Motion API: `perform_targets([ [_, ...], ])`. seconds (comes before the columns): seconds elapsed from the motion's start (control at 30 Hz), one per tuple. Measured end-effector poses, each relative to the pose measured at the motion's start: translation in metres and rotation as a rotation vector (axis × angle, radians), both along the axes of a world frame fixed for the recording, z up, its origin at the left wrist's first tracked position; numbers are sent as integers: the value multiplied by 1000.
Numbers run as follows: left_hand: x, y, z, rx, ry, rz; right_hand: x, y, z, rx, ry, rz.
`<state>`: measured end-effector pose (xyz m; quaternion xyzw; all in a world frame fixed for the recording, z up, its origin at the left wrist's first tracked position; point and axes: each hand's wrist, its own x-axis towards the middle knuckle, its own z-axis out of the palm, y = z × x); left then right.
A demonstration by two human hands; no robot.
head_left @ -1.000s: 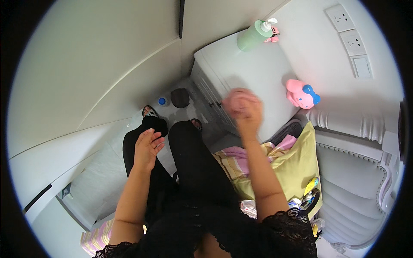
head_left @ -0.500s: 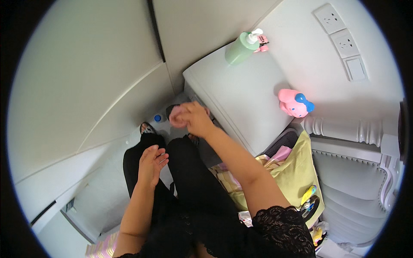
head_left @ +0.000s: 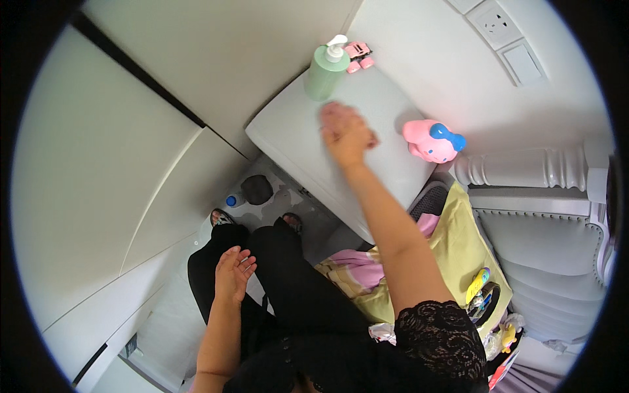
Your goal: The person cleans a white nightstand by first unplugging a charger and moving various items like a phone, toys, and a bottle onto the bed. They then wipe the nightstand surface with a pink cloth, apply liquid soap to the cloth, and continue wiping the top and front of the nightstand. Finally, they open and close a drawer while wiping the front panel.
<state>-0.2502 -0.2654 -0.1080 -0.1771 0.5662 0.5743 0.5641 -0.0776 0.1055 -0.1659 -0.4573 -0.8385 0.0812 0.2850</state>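
Observation:
My right hand (head_left: pixel 347 134) reaches out over the white nightstand top (head_left: pixel 291 147), blurred by motion, with its fingers closed on a pink cloth (head_left: pixel 331 112) pressed to the surface. A green pump bottle (head_left: pixel 324 73) stands just beyond it at the far edge, with a small pink toy car (head_left: pixel 359 54) beside the bottle. To the right of my hand sits a pink toy with a blue bow (head_left: pixel 430 141). My left hand (head_left: pixel 232 275) rests on my thigh, fingers apart and holding nothing.
A white turned bedpost (head_left: pixel 524 169) and padded headboard (head_left: pixel 557 262) lie to the right, with yellow and pink bedding (head_left: pixel 458 252) below. A dark round object (head_left: pixel 257 190) and a blue-capped bottle (head_left: pixel 230 200) sit on the floor near my feet. Wall sockets (head_left: pixel 498 23) are above.
My right hand swung from the nightstand's near left edge up and right across its top toward the green bottle. The view shifted. My left hand stayed on my thigh.

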Motion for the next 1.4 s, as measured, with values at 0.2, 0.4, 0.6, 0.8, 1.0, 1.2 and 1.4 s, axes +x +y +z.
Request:
perform_targets([
  [0.2, 8, 16, 7, 18, 8, -44, -20, -124, 9, 126, 188, 497],
  [0.4, 1, 14, 14, 33, 39, -26, 35, -25, 53, -55, 406, 272],
  [0.6, 13, 7, 15, -3, 11, -58, 73, 23, 19, 275, -11, -245],
  [0.8, 21, -4, 3, -9, 19, -90, 17, -70, 11, 35, 210, 233],
  [1.0, 17, 12, 29, 24, 28, -83, 4, -206, 19, -172, 348, 623],
  [1.2, 12, -2, 23, 30, 214, -125, 76, -79, 48, 229, 355, -50],
  [1.4, 37, 24, 39, 72, 204, -194, 35, -161, 36, -198, -294, 74],
])
